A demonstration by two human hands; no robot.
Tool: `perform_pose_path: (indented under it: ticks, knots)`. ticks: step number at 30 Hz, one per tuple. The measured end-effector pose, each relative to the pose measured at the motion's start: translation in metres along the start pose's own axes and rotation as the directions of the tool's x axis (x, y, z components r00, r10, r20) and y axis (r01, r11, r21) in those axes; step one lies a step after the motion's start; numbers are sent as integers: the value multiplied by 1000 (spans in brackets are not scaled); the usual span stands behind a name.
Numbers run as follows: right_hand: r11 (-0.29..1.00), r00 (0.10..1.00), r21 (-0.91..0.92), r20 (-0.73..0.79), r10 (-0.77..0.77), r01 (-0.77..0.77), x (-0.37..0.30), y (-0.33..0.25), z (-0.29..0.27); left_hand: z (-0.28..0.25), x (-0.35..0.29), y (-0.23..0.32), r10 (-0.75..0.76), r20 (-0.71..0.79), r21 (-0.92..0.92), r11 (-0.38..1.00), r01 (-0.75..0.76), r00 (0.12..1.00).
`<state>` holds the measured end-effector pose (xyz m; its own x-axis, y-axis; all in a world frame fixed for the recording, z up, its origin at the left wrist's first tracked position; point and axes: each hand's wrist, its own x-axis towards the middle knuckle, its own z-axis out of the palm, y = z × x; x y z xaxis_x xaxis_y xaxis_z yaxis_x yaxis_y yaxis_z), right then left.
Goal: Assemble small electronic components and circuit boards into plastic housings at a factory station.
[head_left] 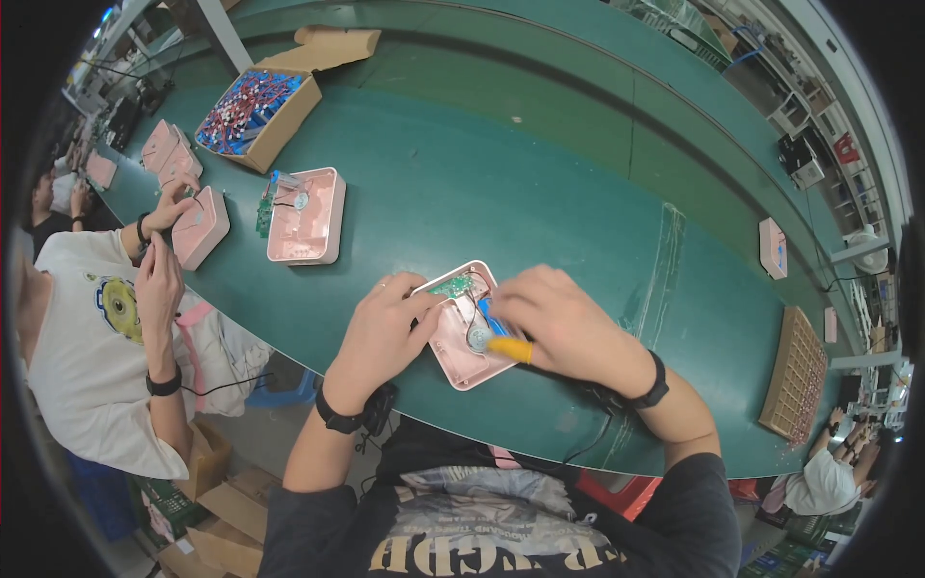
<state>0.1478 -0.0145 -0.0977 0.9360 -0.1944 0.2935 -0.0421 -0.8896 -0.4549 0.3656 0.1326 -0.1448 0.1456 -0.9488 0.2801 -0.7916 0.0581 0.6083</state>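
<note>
A pink plastic case (453, 350) with a white rim lies tilted on the bench in front of me, its hollow side up. My left hand (378, 328) grips the case's upper left wall, fingertips close to a green circuit board (455, 286) inside. Over the opposite wall, my right hand (567, 323) is bent inward, its fingers smeared by motion beside a blue battery (492, 316). One of its fingers wears a yellow finger cot (510, 349). A round silvery part (478, 337) with dark wires sits between the board and battery; the right fingertips are partly hidden.
Another pink case (330, 226) with a board hanging out stands left. Behind it, a cardboard box (279, 130) holds many wired blue batteries. A co-worker's hands (161, 275) are at a further case (199, 231). Right lie a divided tray (792, 371) and a case (773, 249).
</note>
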Motion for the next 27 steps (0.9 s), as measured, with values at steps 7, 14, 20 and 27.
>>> perform_pose_path:
  ticks: [7,14,20,27]
  knots:
    - [958,957,143,-113,267,-250,1,23,36,3,0,8,12,-34,5,1000,-12,999]
    - [937,949,263,-151,277,-231,1,30,45,14,-6,53,330,-169,103,943,-317,929]
    - [785,903,515,-51,427,-343,2,32,43,33,-5,66,249,-63,295,930,-220,966]
    - [783,895,511,-56,442,-355,-2,34,48,41,-7,69,212,-66,308,934,-183,975]
